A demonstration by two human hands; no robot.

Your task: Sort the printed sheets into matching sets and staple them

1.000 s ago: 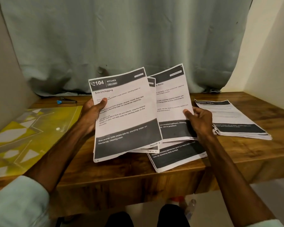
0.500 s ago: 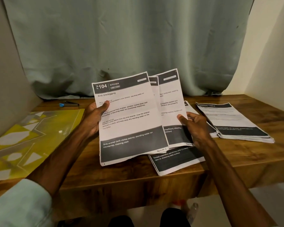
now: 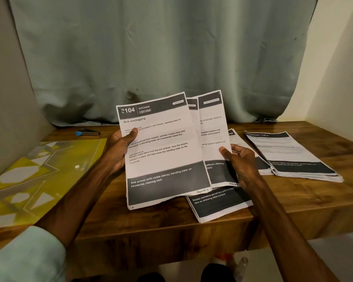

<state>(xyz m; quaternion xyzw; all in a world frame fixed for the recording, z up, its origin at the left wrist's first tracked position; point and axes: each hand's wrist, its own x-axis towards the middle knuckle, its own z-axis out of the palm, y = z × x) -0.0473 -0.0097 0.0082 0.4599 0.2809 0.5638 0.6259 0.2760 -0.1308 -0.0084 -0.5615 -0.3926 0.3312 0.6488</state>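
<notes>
Fingers [image 3: 133, 136] of left hand [image 3: 116, 151] and right hand [image 3: 240, 161] hold three sheets [image 3: 161, 151].

Dim, warm indoor light is strongest on the cream wall [image 3: 338, 68] at the right, while the grey wall [image 3: 6, 98] at the left and the front face of the table [image 3: 151, 239] lie in shade. The held sheets [image 3: 161, 149] are the brightest surface, with crisp headings and soft small print. The wide lens bows the curtain [image 3: 161, 58] and walls outward at the edges, and the sleeve [image 3: 25, 255] at lower left is blurred.
</notes>
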